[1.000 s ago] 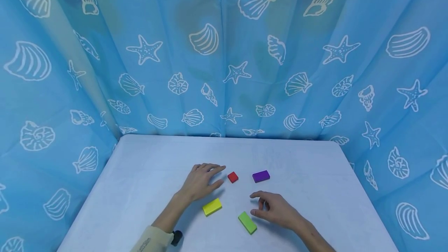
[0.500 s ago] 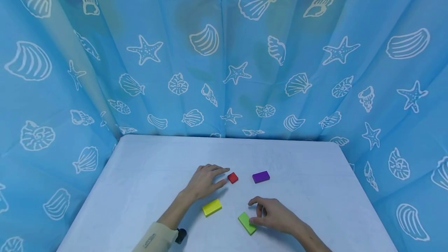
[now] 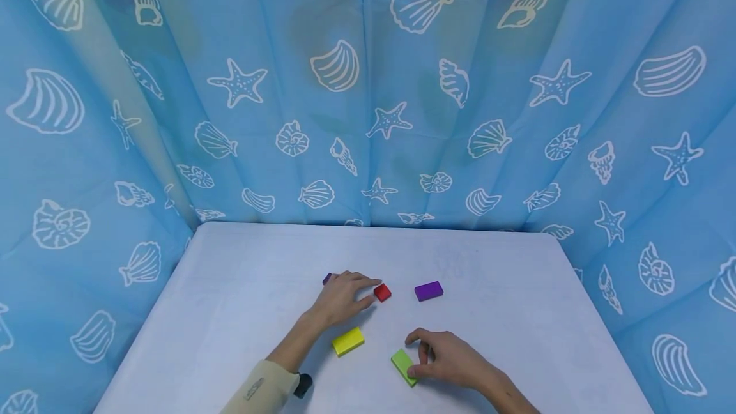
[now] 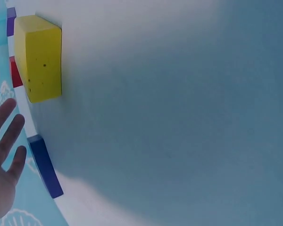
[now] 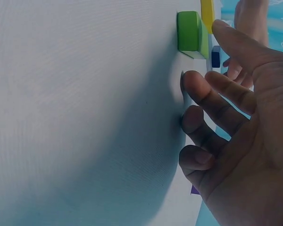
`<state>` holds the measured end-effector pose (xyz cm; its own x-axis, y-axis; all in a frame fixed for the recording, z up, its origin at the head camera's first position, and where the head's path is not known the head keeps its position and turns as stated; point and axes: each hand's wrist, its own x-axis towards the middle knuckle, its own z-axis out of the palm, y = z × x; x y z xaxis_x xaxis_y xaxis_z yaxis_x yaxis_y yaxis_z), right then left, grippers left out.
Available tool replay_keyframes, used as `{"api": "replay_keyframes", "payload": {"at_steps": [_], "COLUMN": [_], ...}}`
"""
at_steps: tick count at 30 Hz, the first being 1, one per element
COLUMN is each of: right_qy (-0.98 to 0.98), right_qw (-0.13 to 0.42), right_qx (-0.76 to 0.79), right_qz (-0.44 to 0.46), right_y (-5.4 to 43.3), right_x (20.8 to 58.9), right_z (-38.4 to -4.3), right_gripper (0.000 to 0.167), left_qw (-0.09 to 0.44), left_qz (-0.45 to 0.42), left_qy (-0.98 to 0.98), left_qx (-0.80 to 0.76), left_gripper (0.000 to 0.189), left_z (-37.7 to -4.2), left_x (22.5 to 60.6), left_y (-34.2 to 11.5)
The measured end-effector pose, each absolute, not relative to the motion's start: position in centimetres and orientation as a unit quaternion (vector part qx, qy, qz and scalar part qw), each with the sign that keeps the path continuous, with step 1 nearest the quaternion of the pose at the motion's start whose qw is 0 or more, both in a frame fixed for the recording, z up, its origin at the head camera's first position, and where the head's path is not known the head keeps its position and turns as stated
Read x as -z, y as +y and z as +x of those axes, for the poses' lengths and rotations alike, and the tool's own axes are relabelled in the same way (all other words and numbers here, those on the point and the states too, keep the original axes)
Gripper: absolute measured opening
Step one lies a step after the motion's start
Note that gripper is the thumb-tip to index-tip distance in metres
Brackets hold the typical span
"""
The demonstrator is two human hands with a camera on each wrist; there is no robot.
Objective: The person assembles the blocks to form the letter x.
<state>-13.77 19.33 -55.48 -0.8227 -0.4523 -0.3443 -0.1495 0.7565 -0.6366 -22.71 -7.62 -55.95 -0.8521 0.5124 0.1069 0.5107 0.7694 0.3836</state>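
My left hand (image 3: 338, 299) reaches over the table with its fingers loosely spread, thumb and index fingertip right at the small red block (image 3: 382, 292). Behind its knuckles peeks a dark block (image 3: 327, 278), mostly hidden in the head view; the left wrist view shows it as a longer blue block (image 4: 45, 167). My right hand (image 3: 454, 361) is beside the light green block (image 3: 404, 367), its thumb overlapping that block's near right end. In the right wrist view its other fingers (image 5: 195, 87) curve loosely, away from the green block.
Between the forearms, left of the green block, lies a yellow block (image 3: 348, 342). A purple block (image 3: 429, 291) lies to the right of the red one. The white-covered table (image 3: 500, 267) ends at a blue curtain (image 3: 368, 145) printed with shells and starfish.
My left hand has shifted right, up to the red block, and uncovered part of the dark block behind it. My right hand has come nearer and left, its thumb now over the green block.
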Motion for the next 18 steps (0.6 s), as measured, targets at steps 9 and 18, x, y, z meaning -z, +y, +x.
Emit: {"api": "replay_keyframes", "payload": {"at_steps": [9,18], "right_qy": [0.907,0.908], "right_qw": [0.235,0.232], "right_qx": [0.297,0.293], "right_qz": [-0.185,-0.190], "right_y": [19.3,19.2], "right_x": [55.4,55.4], "right_z": [-13.6,-13.3], "right_gripper": [0.053,0.051], "left_qw": [0.007,0.006], "left_qz": [0.255,0.237], "left_qy": [0.944,0.952], "left_qx": [-0.208,-0.195], "left_gripper": [0.040,0.037], "left_z": [-23.2,-23.5], "left_x": [56.0,56.5], "left_y": [-6.5,-5.7]}}
